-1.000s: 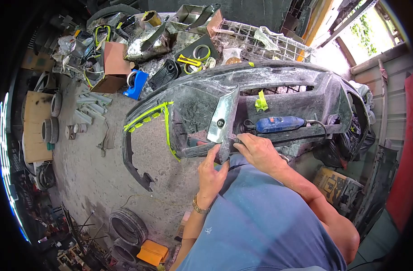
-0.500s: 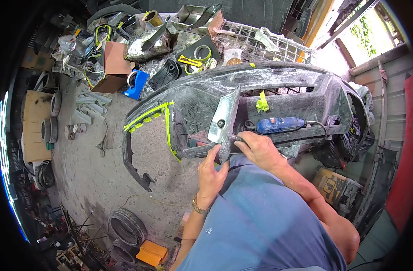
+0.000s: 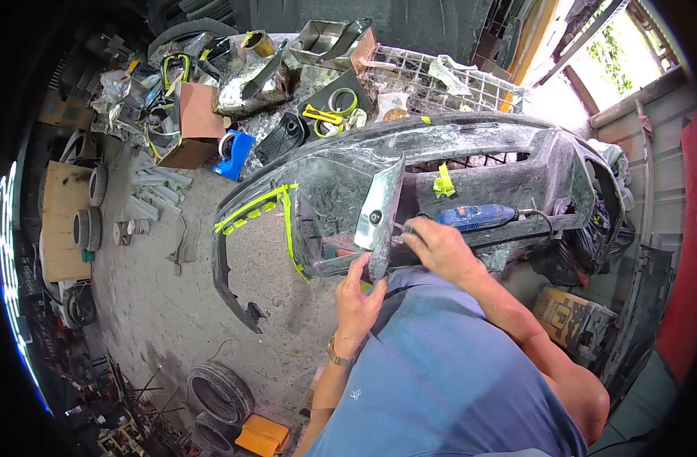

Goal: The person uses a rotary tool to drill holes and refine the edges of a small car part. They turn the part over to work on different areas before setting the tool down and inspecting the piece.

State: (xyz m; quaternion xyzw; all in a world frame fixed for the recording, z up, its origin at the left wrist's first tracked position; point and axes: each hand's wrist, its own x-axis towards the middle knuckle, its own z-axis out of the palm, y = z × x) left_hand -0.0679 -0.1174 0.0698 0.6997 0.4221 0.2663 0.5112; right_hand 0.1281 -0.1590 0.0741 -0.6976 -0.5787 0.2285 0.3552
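Observation:
My left hand (image 3: 357,303) holds the lower end of a long, tapering panel piece (image 3: 377,199), thumb on one side and fingers on the other. The piece stands upright, with a shiny silver face and a round dark fastener (image 3: 376,218) in it. Close to its right side is my right hand (image 3: 444,250), fingers curled in a pinch; whatever they grip is too small to make out. Behind both hands lies a dusty dark car bumper (image 3: 485,177). A blue corded rotary tool (image 3: 476,217) rests on it, beside my right hand.
Yellow-green tape (image 3: 289,228) edges the bumper's left opening, and another strip (image 3: 443,181) sticks near its middle. A cluttered bench behind holds tape rolls (image 3: 342,100), a cardboard box (image 3: 199,114) and a blue tape dispenser (image 3: 234,154). Tyres (image 3: 220,390) lie on the floor, lower left.
My right hand has drawn slightly back from the panel piece, its fingers more curled. My left hand keeps its hold. The whole view has shifted a little.

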